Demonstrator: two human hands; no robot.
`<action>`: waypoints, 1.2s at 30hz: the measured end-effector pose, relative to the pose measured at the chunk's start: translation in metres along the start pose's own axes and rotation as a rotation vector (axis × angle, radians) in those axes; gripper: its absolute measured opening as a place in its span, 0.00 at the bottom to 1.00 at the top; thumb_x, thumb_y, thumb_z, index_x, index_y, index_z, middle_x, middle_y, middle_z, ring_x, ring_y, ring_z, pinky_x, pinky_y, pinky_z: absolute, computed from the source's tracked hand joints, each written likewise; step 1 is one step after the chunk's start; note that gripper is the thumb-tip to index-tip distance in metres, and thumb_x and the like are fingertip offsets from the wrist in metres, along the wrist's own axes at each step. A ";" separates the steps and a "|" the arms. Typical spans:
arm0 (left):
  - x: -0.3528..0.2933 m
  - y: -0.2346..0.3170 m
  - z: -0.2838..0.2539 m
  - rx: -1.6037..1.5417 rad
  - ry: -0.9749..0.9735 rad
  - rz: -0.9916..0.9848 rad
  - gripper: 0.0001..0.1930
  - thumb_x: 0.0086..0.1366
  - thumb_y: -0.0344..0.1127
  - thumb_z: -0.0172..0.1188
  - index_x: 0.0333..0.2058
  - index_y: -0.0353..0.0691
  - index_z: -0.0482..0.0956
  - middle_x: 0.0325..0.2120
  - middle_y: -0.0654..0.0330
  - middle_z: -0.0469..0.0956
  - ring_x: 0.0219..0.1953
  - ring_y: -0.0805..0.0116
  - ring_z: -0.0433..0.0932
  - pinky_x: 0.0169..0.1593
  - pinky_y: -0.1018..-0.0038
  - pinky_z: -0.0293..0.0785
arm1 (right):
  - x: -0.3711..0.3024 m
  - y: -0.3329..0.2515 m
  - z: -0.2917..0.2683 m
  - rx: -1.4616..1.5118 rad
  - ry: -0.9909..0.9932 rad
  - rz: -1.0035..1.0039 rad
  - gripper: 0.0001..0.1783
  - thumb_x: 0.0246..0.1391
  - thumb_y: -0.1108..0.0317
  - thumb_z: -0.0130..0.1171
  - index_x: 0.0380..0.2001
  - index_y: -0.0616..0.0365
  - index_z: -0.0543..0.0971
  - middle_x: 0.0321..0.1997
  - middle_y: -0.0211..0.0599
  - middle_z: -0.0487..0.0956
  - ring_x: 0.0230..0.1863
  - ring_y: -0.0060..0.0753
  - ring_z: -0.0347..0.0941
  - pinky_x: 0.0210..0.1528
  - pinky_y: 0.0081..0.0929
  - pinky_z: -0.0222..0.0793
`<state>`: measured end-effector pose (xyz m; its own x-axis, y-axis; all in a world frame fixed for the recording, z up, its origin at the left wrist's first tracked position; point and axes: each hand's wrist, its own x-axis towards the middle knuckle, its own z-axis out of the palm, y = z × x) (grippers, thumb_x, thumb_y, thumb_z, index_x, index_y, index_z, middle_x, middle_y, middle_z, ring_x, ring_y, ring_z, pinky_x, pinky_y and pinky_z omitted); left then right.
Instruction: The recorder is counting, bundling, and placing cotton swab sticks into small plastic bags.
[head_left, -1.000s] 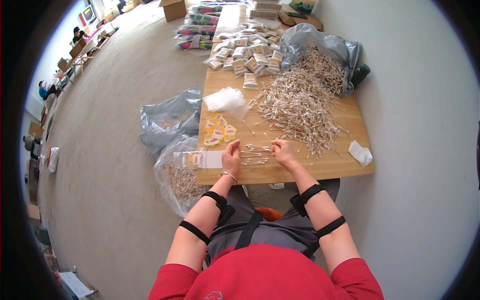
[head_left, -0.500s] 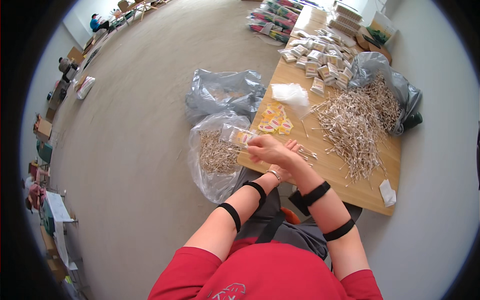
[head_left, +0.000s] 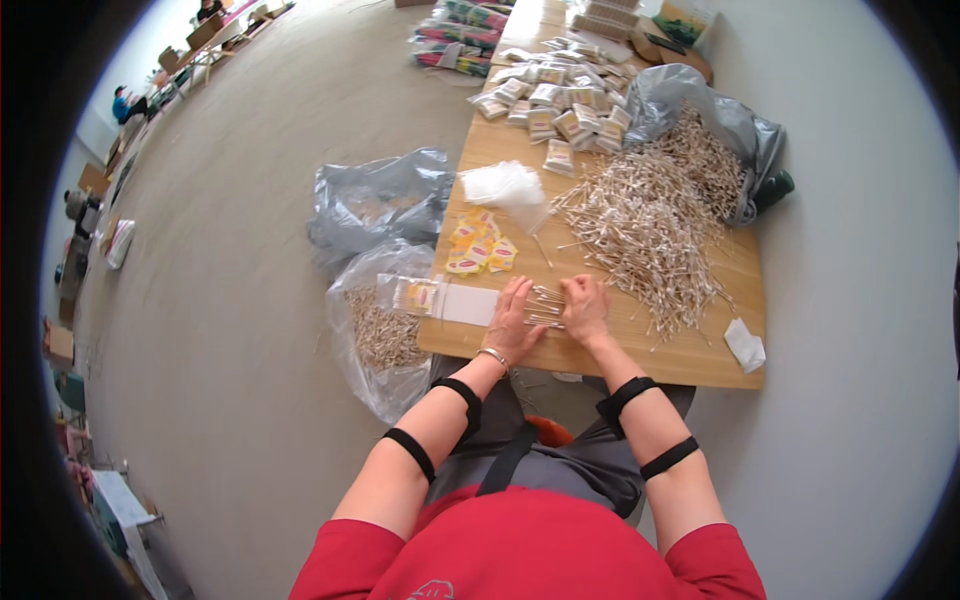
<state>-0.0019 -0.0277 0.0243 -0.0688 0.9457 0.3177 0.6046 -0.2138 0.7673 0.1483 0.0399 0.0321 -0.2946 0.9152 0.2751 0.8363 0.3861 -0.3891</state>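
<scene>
My left hand (head_left: 512,318) lies with its fingers stretched out on the table, at the right end of a white strip (head_left: 468,305) and beside a few loose cotton swabs (head_left: 544,301). My right hand (head_left: 587,308) has its fingers curled and pinched at the other ends of these swabs. A small clear bag (head_left: 413,295) of swabs with a yellow label lies at the strip's left end, over the table edge. Yellow label cards (head_left: 482,245) are scattered beyond my left hand. A large pile of swabs (head_left: 650,225) spreads beyond my right hand.
Empty clear bags (head_left: 502,186) lie past the labels, and many filled packets (head_left: 560,105) are heaped at the far end of the table (head_left: 600,358). Two plastic sacks, one grey (head_left: 385,205) and one clear with swabs (head_left: 375,335), stand against its left side.
My right hand has come back from the labelled bag at the left, uncrossing from my left arm, to the loose swabs. The bag now lies free of it. The whole view has shifted.
</scene>
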 end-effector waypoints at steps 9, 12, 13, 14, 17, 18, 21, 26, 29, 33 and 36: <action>-0.001 0.001 0.003 0.186 -0.086 0.073 0.36 0.48 0.35 0.66 0.56 0.38 0.60 0.55 0.51 0.63 0.61 0.53 0.58 0.66 0.61 0.48 | 0.035 -0.022 0.003 0.172 -0.009 0.115 0.12 0.46 0.67 0.57 0.37 0.47 0.80 0.40 0.33 0.72 0.45 0.38 0.67 0.50 0.38 0.61; -0.003 0.001 0.005 0.150 -0.071 0.073 0.38 0.47 0.35 0.67 0.56 0.38 0.60 0.55 0.50 0.64 0.61 0.53 0.58 0.65 0.60 0.49 | 0.053 -0.020 0.008 0.095 -0.034 0.120 0.11 0.47 0.66 0.58 0.37 0.48 0.80 0.39 0.34 0.72 0.45 0.38 0.67 0.49 0.38 0.63; -0.003 0.001 0.005 0.155 -0.075 0.073 0.38 0.47 0.35 0.67 0.56 0.38 0.60 0.55 0.50 0.64 0.61 0.53 0.58 0.65 0.60 0.49 | 0.055 -0.020 0.009 0.040 -0.101 0.102 0.11 0.48 0.65 0.58 0.37 0.48 0.80 0.39 0.34 0.72 0.44 0.38 0.67 0.49 0.37 0.64; -0.002 0.000 0.005 0.130 -0.057 0.059 0.39 0.46 0.35 0.68 0.57 0.38 0.59 0.55 0.50 0.63 0.61 0.52 0.58 0.65 0.60 0.51 | 0.058 -0.018 0.011 0.045 -0.101 0.105 0.11 0.48 0.65 0.58 0.37 0.48 0.80 0.39 0.34 0.72 0.44 0.38 0.67 0.49 0.37 0.64; 0.001 0.006 0.007 0.060 -0.020 0.046 0.41 0.44 0.35 0.70 0.57 0.38 0.58 0.56 0.49 0.62 0.60 0.51 0.58 0.64 0.61 0.53 | 0.051 0.005 0.018 0.187 -0.047 0.083 0.08 0.48 0.66 0.57 0.33 0.48 0.82 0.36 0.34 0.73 0.43 0.39 0.68 0.47 0.34 0.66; 0.000 0.005 0.006 0.024 0.011 0.037 0.43 0.43 0.35 0.70 0.58 0.38 0.57 0.56 0.48 0.61 0.60 0.51 0.58 0.63 0.61 0.54 | 0.046 0.005 0.014 0.220 -0.066 0.057 0.07 0.48 0.67 0.57 0.31 0.49 0.82 0.35 0.33 0.74 0.42 0.38 0.68 0.46 0.33 0.66; -0.002 0.003 0.000 0.056 -0.004 0.021 0.44 0.43 0.35 0.71 0.58 0.38 0.56 0.57 0.47 0.60 0.60 0.49 0.58 0.63 0.62 0.55 | 0.022 0.005 0.002 0.253 -0.097 0.006 0.06 0.48 0.68 0.56 0.28 0.49 0.83 0.34 0.32 0.74 0.41 0.38 0.68 0.45 0.33 0.66; 0.002 0.007 -0.001 0.052 -0.039 0.012 0.45 0.43 0.35 0.71 0.59 0.37 0.56 0.57 0.46 0.60 0.60 0.49 0.58 0.62 0.64 0.56 | -0.012 0.002 -0.011 0.300 -0.031 -0.067 0.07 0.46 0.73 0.55 0.28 0.51 0.82 0.35 0.32 0.74 0.42 0.39 0.67 0.47 0.33 0.63; 0.009 0.004 -0.001 -0.037 -0.031 -0.009 0.41 0.47 0.32 0.68 0.59 0.35 0.56 0.58 0.46 0.60 0.61 0.51 0.58 0.63 0.66 0.55 | -0.026 0.007 -0.009 0.461 0.213 0.117 0.12 0.49 0.75 0.51 0.37 0.55 0.79 0.44 0.38 0.72 0.49 0.41 0.66 0.53 0.33 0.61; 0.015 -0.011 0.005 -0.352 0.065 -0.179 0.30 0.58 0.24 0.54 0.59 0.32 0.56 0.59 0.49 0.59 0.62 0.58 0.58 0.63 0.70 0.53 | -0.037 0.003 -0.005 0.714 0.307 0.368 0.18 0.52 0.75 0.46 0.48 0.60 0.72 0.55 0.45 0.66 0.58 0.44 0.61 0.61 0.34 0.55; 0.011 -0.007 0.013 -0.470 0.059 -0.225 0.23 0.65 0.27 0.44 0.59 0.29 0.57 0.59 0.49 0.60 0.62 0.61 0.57 0.63 0.72 0.52 | -0.038 -0.012 0.007 0.835 0.297 0.380 0.23 0.54 0.73 0.43 0.55 0.64 0.65 0.62 0.48 0.60 0.64 0.46 0.54 0.66 0.35 0.47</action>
<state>0.0030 -0.0127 0.0152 -0.2090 0.9683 0.1366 0.1495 -0.1064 0.9830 0.1464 0.0010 0.0196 0.1529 0.9738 0.1686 0.2191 0.1330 -0.9666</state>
